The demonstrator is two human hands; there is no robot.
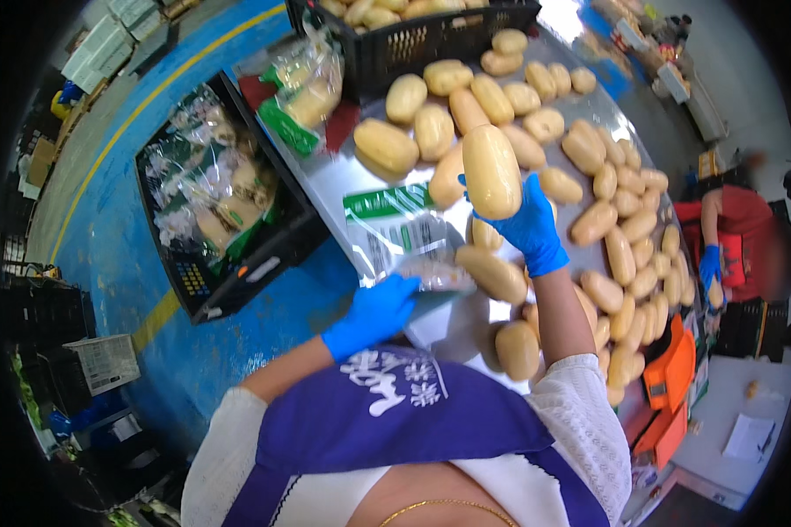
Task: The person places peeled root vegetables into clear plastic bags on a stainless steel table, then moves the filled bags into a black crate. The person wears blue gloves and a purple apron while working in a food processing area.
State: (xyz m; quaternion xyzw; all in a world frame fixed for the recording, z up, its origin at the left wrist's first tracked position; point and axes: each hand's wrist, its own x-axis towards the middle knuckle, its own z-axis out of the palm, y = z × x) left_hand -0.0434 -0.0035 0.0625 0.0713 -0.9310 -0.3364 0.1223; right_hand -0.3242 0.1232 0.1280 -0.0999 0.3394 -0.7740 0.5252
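Note:
My right hand, in a blue glove, grips a large potato above the metal table. My left hand, also gloved in blue, has its fingertips at the lower edge of a plastic bag with a green band; whether it pinches the bag is unclear. The bag lies flat by the table's left edge. Many loose potatoes spread over the table around and beyond my right hand. A filled bag of potatoes rests near the table's far left corner.
A black crate of bagged potatoes stands at the left beside the table. Another black crate with loose potatoes sits at the table's far end. Across the table on the right, a person in red holds a potato near an orange container.

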